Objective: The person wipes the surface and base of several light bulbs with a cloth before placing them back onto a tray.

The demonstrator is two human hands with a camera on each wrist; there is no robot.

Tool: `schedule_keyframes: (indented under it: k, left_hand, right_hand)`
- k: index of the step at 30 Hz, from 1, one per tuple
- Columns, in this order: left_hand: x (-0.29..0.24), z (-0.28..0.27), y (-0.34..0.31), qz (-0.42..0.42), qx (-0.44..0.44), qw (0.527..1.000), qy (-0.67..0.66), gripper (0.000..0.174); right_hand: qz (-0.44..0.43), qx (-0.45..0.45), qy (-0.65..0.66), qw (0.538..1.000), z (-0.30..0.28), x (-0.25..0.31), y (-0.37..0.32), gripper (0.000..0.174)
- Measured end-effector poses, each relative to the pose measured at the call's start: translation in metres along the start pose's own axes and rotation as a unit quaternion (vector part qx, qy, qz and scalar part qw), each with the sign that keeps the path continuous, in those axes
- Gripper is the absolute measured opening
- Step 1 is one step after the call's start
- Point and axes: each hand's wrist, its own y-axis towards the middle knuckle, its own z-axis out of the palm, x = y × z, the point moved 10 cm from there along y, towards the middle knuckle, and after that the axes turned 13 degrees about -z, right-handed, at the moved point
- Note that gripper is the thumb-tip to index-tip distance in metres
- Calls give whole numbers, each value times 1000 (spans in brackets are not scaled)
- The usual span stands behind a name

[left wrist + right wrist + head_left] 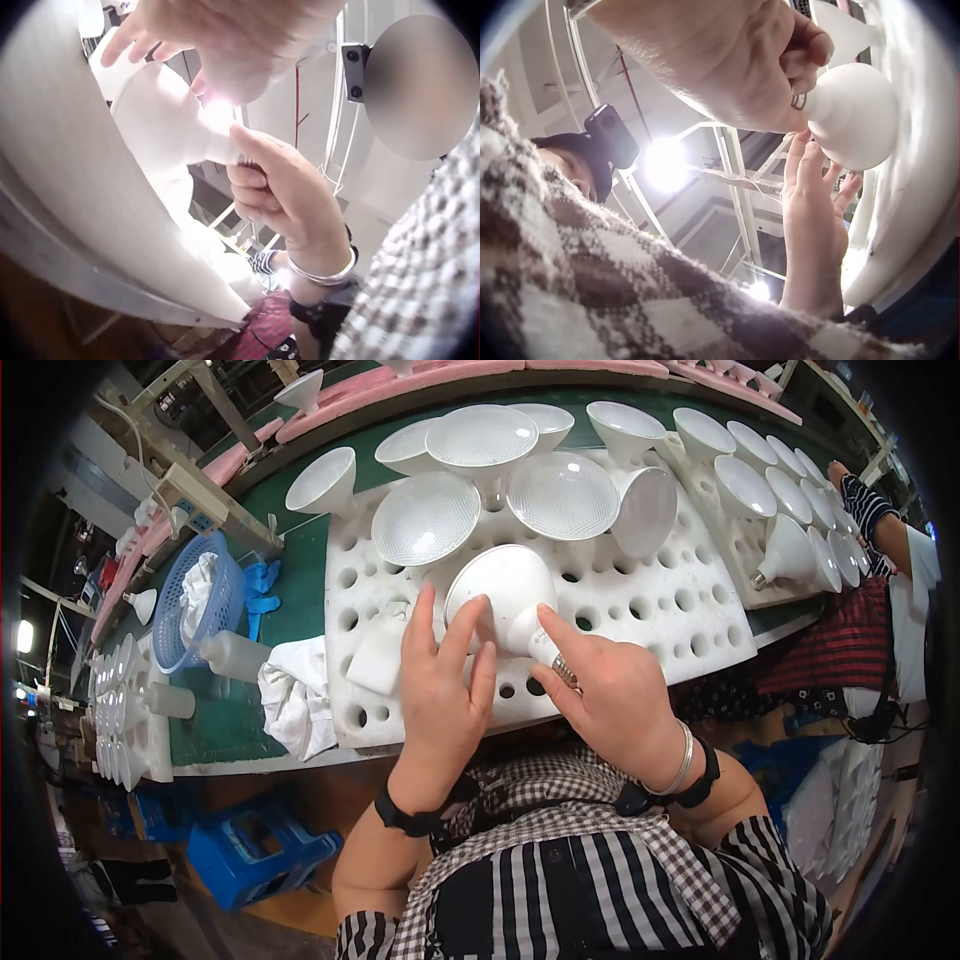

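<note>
In the head view a white cone-shaped reflector light bulb (500, 585) lies tilted over the holed white foam board (612, 632), its metal screw base (566, 672) toward the person. My right hand (625, 695) holds its neck by the base, index finger along the neck and thumb below. The right wrist view shows that hand (742, 64) curled at the base, part of it hidden behind the palm. Fairly straight fingers of my left hand (445, 685) rest against the bulb's side. A small white block (378, 658) lies on the board left of that hand.
Several similar bulbs stand beyond, lens up, one of them a wide lens (427, 520). More fill a second board (705, 510) at right. Left are a blue basket (205, 595), a white bottle (235, 657) and white cloth (298, 700). A blue stool (255, 850) stands below.
</note>
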Motion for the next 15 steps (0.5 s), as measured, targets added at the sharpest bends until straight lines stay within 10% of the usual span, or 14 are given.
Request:
schedule_keyframes:
  k: [15]
  left_hand:
    - [-10,8,-13,6,43,999,13,50]
  right_hand:
    - [13,-2,10,1000,-2,-5,2,52]
